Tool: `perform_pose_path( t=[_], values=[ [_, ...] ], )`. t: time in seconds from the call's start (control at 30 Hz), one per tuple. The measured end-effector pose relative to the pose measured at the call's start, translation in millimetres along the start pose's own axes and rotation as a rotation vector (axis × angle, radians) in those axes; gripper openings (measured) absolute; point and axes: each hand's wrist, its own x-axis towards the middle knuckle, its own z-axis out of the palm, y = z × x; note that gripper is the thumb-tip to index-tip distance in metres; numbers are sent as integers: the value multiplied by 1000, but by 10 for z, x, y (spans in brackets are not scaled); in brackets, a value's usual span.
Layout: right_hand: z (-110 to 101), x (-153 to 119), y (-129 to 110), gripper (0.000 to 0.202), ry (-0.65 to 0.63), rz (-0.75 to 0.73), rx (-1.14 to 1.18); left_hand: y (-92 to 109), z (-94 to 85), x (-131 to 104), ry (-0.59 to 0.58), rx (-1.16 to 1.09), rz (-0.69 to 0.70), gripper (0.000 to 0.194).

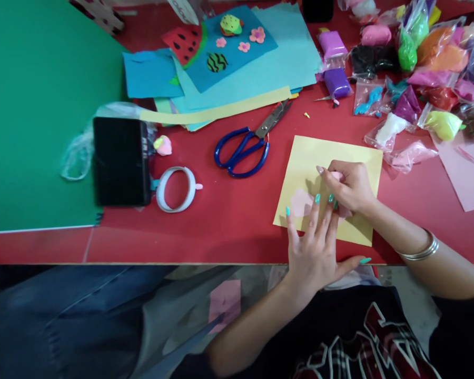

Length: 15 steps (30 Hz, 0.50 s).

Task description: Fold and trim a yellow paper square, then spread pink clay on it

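A square sheet of yellow paper (292, 163) lies on the red table near its front edge. My left hand (314, 252) rests palm down on the sheet's lower part, fingers stretched and spread. Just above it, my right hand (351, 184) is curled closed over the sheet, with a bit of pink clay (337, 176) showing between its fingers. A flat pink patch of clay (301, 202) sits on the paper left of my left fingertips. More pink shows under my right hand, mostly hidden.
Blue-handled scissors (247, 150), a white tape roll (176, 189) and a black phone-like object (121, 162) lie to the left. Blue sheets (292, 52) with clay shapes are behind. Bagged coloured clay (442, 58) fills the back right. A green board (35, 121) covers the far left.
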Motion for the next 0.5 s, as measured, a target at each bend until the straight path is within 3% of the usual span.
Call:
perform_pose_path(
  t=[0.23,0.5],
  values=[
    [-1,12,5,41,-9,30,-27,-91,-70,-31,-23,-18,-43,82],
    [-6,18,24,38,-30,21,-39,-247,-136,-72,-38,95,28,88]
  ],
)
